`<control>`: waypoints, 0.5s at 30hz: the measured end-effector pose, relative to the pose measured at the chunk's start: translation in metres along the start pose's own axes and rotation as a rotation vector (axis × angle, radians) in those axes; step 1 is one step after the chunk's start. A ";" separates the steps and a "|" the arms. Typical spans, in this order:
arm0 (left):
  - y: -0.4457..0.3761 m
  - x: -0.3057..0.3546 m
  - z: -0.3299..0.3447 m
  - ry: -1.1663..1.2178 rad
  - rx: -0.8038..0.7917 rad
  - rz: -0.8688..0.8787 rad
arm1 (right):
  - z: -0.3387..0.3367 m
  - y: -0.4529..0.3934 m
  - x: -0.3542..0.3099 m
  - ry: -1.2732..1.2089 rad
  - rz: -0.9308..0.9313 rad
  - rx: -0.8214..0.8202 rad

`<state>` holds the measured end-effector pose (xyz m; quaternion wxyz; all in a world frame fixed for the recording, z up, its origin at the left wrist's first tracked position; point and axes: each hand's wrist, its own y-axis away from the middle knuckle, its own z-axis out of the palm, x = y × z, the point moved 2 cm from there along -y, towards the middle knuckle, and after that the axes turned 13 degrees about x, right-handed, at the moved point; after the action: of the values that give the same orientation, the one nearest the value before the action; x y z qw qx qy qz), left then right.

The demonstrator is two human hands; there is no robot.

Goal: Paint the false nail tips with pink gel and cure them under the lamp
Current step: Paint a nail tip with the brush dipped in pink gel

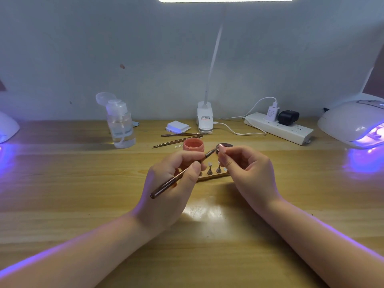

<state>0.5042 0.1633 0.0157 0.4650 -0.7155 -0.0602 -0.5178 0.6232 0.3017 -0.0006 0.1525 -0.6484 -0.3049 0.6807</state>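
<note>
Two bare forearms come in from the lower corners of the frame and meet just below its centre over a wooden table (62, 204). The left hand (170, 190) has its thumb and curled fingers pinched round a dark brush (178, 176), whose handle slants down to the lower left while its tip points up and right. The right hand (247, 173) pinches a small stand between thumb and fingers; on top of it sits a pink nail tip (222, 150), and the brush tip touches or nearly touches it.

Just behind the hands, partly hidden by them, a wooden holder (212, 176) lies on the table with several small metal stands upright on it, some carrying pale tips (209, 164).

Beyond that, near the centre of the frame, stands an open pink gel jar (193, 144), and its dark lid (227, 146) lies just to the right. Two thin tools (182, 134) lie behind the jar, then a stack of white pads (178, 126), a clip lamp base (205, 119) and a clear pump bottle (121, 125) to the left.

At the far right a white power strip (280, 129) holds two plugs, and a curing lamp (353, 123) glows violet at the right edge. Another lamp (7, 129) glows at the left edge.
</note>
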 end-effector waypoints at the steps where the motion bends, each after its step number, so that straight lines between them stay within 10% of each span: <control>1: 0.000 0.000 0.000 0.002 -0.006 0.000 | 0.000 0.000 0.000 0.001 0.004 -0.002; 15: 0.003 0.006 0.000 -0.106 -0.016 0.053 | -0.006 -0.003 -0.012 0.245 -0.307 0.052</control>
<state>0.5080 0.1594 0.0186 0.4689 -0.7470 -0.0614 -0.4672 0.6297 0.2983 0.0108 0.3070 -0.6682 -0.3617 0.5730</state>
